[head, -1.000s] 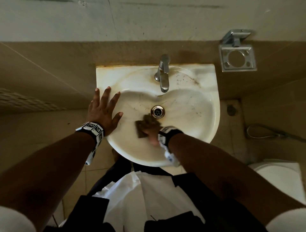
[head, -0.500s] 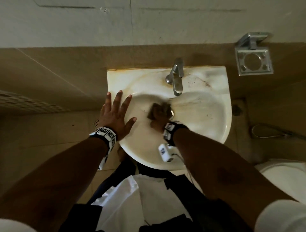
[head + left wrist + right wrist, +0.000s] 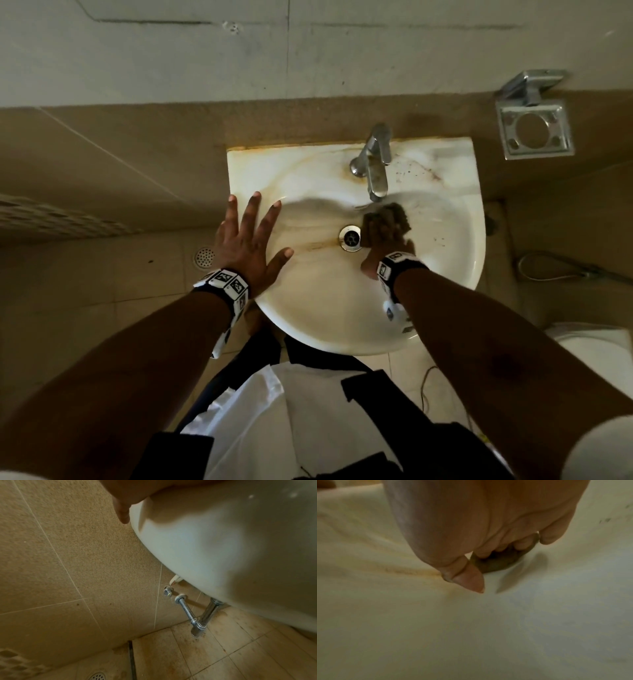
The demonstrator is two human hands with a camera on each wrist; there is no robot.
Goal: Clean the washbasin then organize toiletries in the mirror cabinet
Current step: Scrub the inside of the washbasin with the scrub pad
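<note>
Showing, left to right across the head view:
Floor drain point(image 3: 204, 257): round grate on the tiled floor, at 9 o'clock from the washbasin.
Left hand point(image 3: 247, 244): fingers straight and spread, palm flat on the washbasin's point(image 3: 329, 318) left rim.
Plughole point(image 3: 350, 237): bowl centre, a rust streak at its 9 o'clock.
Right hand point(image 3: 384, 240): fingers curled over a brown scouring pad point(image 3: 394, 216), pressing it to the bowl just beside the plughole, at 2 o'clock.
Tap point(image 3: 376, 164): 12 o'clock on the rim; spout over the pad.
Metal holder point(image 3: 534, 132): wall-mounted, at 2 o'clock from the basin.
</note>
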